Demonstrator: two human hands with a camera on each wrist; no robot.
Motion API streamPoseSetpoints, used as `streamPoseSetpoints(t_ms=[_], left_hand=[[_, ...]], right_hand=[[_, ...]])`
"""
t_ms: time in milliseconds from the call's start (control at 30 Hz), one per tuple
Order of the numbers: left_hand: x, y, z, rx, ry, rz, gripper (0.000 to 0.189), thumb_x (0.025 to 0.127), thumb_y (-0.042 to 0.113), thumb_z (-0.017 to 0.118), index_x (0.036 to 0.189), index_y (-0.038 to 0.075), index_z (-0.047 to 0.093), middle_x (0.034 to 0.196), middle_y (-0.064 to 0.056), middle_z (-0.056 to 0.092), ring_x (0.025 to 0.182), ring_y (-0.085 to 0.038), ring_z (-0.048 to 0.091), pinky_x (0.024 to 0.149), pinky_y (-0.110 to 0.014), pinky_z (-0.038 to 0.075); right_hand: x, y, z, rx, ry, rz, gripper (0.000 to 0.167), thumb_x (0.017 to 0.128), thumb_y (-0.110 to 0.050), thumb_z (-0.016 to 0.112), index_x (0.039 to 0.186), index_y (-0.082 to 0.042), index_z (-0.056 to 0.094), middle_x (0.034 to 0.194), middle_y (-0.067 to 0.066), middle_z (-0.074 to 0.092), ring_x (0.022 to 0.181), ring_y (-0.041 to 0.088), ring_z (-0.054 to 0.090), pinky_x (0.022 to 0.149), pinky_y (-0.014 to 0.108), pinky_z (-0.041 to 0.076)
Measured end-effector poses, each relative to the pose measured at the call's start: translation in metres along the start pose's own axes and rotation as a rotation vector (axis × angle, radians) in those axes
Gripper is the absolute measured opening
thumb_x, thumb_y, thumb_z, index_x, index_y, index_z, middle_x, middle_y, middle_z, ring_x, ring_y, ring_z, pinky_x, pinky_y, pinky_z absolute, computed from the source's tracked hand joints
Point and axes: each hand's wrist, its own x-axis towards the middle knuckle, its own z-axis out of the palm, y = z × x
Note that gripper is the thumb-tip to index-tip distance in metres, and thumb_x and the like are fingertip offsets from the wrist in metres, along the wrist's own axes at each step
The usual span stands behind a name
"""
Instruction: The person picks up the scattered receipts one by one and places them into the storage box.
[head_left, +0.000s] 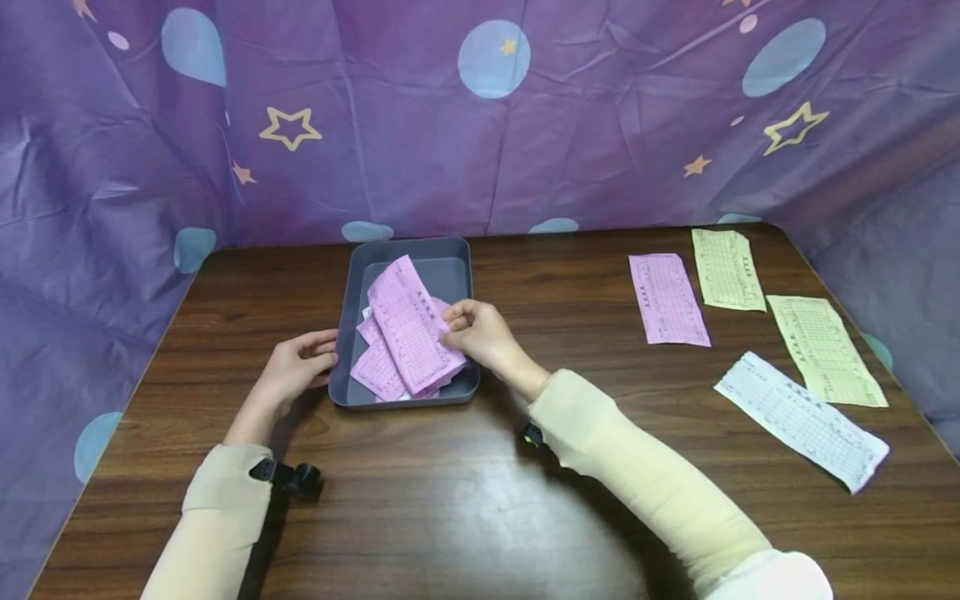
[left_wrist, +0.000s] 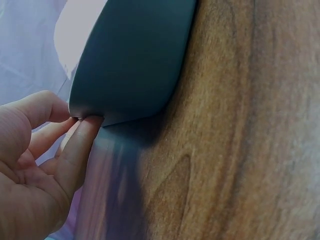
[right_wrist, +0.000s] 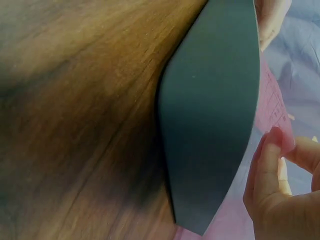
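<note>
A dark grey tray (head_left: 457,398) on the wooden table holds several printed pink paper slips in an overlapping pile. My right hand (head_left: 480,333) pinches the edge of the top pink slip (head_left: 411,325) between thumb and fingers, at the tray's right side. In the right wrist view, the same pink slip (right_wrist: 272,105) shows above the tray's rim, its corner between the fingertips. My left hand (head_left: 294,367) is at the tray's left wall, thumb and fingers bent at its edge. The left wrist view shows the fingertips (left_wrist: 92,122) gripping the tray's rim.
On the right of the table lie one pink slip (head_left: 669,298), two yellow-green slips, one farther back (head_left: 727,269) and one nearer (head_left: 827,350), and a white slip (head_left: 802,421). A purple curtain (head_left: 405,158) with stars hangs behind the table (head_left: 420,500).
</note>
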Motion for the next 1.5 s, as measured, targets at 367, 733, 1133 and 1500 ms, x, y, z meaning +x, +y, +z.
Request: streamPoseSetpoints(t_ms=[367, 733, 1133, 1500], left_hand=[[0.000, 0.001, 0.000, 0.037, 0.002, -0.011, 0.050, 0.094, 0.004, 0.050, 0.142, -0.006, 0.038, 0.138, -0.032, 0.046, 0.083, 0.011, 0.055, 0.073, -0.015, 0.056], [0.000, 0.001, 0.000, 0.045, 0.005, -0.007, 0.050, 0.094, 0.004, 0.051, 0.142, -0.006, 0.039, 0.138, -0.033, 0.046, 0.084, 0.011, 0.055, 0.073, -0.015, 0.056], [0.000, 0.001, -0.002, 0.022, 0.004, 0.007, 0.050, 0.093, 0.003, 0.051, 0.141, -0.007, 0.038, 0.137, -0.034, 0.046, 0.083, 0.011, 0.056, 0.073, -0.015, 0.056], [0.000, 0.001, -0.001, 0.033, 0.001, -0.017, 0.050, 0.094, 0.004, 0.051, 0.142, -0.006, 0.038, 0.139, -0.032, 0.045, 0.084, 0.011, 0.056, 0.073, -0.016, 0.057]], right_hand=[[0.004, 0.007, 0.011, -0.193, 0.004, -0.061, 0.026, 0.074, 0.004, 0.066, 0.100, 0.002, 0.065, 0.080, 0.009, 0.064, 0.072, 0.010, 0.055, 0.058, 0.012, 0.043], [0.003, 0.010, 0.013, -0.373, 0.030, -0.129, 0.028, 0.075, 0.003, 0.067, 0.103, 0.000, 0.066, 0.085, 0.013, 0.068, 0.076, 0.019, 0.060, 0.061, 0.016, 0.046], [0.001, 0.004, 0.015, -0.535, 0.039, -0.194, 0.037, 0.075, 0.000, 0.070, 0.112, 0.002, 0.067, 0.090, 0.012, 0.071, 0.083, 0.023, 0.063, 0.079, 0.032, 0.054], [0.000, 0.004, -0.003, -0.478, 0.032, -0.229, 0.035, 0.078, -0.001, 0.067, 0.113, 0.002, 0.067, 0.102, 0.018, 0.068, 0.093, 0.028, 0.066, 0.084, 0.034, 0.055]])
